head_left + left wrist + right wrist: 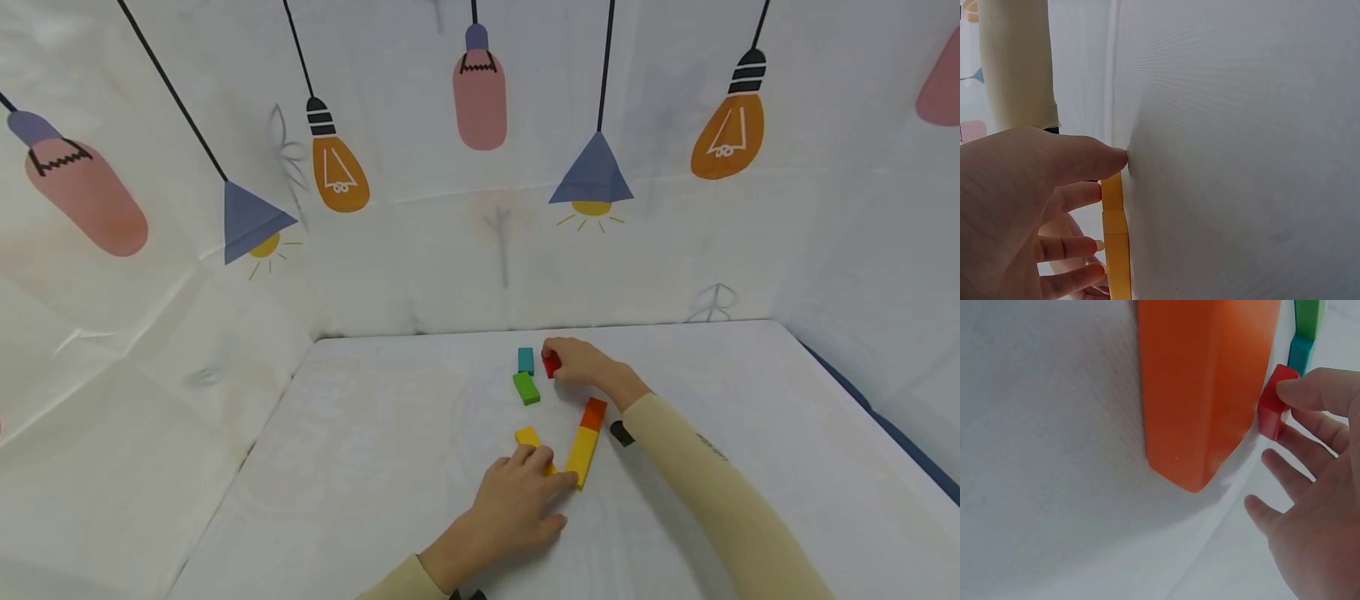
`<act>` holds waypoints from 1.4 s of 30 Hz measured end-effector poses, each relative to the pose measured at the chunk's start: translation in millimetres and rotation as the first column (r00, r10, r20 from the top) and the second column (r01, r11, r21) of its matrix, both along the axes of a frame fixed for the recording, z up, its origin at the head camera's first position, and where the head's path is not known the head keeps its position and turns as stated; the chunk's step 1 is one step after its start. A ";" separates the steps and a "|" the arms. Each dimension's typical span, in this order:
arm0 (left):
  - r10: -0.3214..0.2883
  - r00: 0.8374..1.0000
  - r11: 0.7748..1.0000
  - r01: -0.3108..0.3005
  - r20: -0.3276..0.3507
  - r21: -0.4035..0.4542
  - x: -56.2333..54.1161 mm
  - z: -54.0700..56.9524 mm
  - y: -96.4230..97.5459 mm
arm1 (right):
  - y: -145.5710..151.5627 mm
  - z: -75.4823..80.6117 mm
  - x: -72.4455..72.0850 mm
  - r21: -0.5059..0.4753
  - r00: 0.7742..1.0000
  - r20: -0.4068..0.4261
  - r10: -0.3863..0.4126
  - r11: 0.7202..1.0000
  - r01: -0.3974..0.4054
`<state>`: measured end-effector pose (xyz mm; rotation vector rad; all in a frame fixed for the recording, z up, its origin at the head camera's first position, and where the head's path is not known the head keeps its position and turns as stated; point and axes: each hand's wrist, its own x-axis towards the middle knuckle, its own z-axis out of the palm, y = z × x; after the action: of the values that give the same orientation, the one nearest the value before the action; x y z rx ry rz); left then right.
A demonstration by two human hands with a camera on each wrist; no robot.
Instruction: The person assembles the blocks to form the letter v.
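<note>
With thumb and fingertips, my right hand (pixel 581 363) pinches a small red block (pixel 1274 403) near the back of the table. A teal block (pixel 526 360) lies just left of it, its near end close to a tilted green block (pixel 527 388). Closer in, my left hand (pixel 516 507) spreads its fingers over a yellow block (pixel 528 435), partly hidden beneath them. Its index finger touches the near end of another yellow block (pixel 582 454), which meets an orange-red block (pixel 594 412) end to end. Yellow blocks (pixel 1120 262) also show beside the fingertips in the left wrist view.
A white-covered table (pixel 360 467) bears the blocks. Behind and beside it hangs a white sheet (pixel 435 250) printed with lamps and bulbs. A black band (pixel 621 433) shows by the right wrist.
</note>
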<state>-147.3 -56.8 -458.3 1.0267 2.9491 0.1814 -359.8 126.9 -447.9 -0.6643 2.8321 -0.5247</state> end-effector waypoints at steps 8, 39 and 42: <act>-0.002 1.000 1.000 0.002 0.018 0.004 -0.6 1.3 0.6 | 5.9 -1.2 1.2 -0.005 1.000 -0.012 0.004 1.000 -0.004; 0.014 1.000 1.000 -0.014 0.019 -0.020 0.1 1.0 1.5 | 22.2 22.6 28.2 0.009 0.981 -0.172 0.091 0.996 -0.090; 0.012 1.000 1.000 -0.012 0.025 -0.019 1.2 3.0 1.5 | 23.7 24.8 33.2 0.016 0.979 -0.184 0.086 0.996 -0.085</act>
<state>-146.1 -55.3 -455.2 0.9973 2.9291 0.1649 -326.5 150.6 -423.1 -0.8715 2.9568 -0.4594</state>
